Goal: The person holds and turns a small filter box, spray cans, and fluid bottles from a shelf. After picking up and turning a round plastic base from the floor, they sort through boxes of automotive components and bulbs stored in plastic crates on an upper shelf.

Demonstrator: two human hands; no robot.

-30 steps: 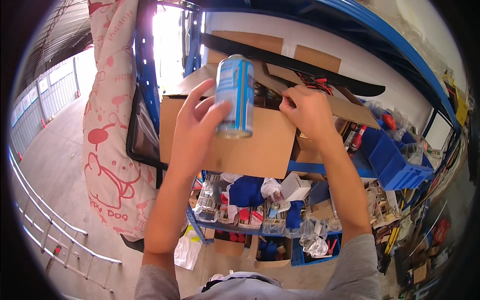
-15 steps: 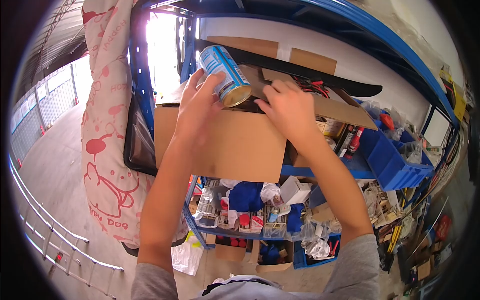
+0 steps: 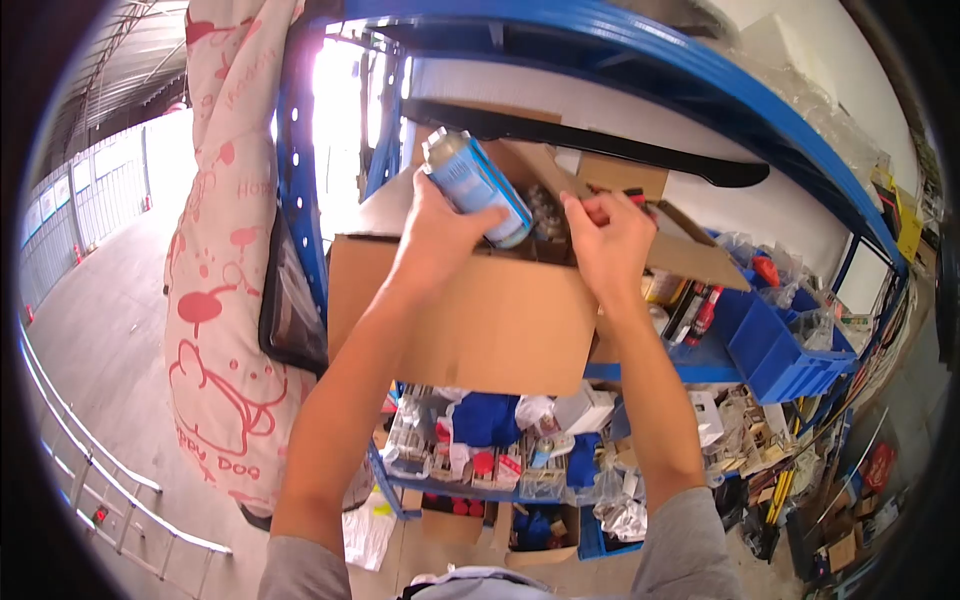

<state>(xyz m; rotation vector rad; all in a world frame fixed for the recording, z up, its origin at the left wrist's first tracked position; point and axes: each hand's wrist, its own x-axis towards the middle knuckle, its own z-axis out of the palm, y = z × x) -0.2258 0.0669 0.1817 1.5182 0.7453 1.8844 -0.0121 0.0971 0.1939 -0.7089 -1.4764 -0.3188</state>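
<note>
Leaning the blue can (image 3: 482,190) over the cardboard box (image 3: 465,325), the left hand (image 3: 432,235) has its fingers wrapped round the can's side, with its lower end toward the right, by the opening. A loose grip on that smooth, slanted side could let it slide and drop among the contents (image 3: 545,215), or strike the near edge.

Near the box's right side, the right hand (image 3: 612,245) has its fingers closed, pinching the edge of the raised flap (image 3: 548,168). Should that pinch slip, the flap could fall against the can and knock it askew; a hard pull could tear the cardboard or shift the box on the blue shelf (image 3: 695,370).

To the right sits a blue bin (image 3: 785,350). On the far side, the long black strip (image 3: 640,152) runs close behind the flap, which could catch it if pushed farther back.
</note>
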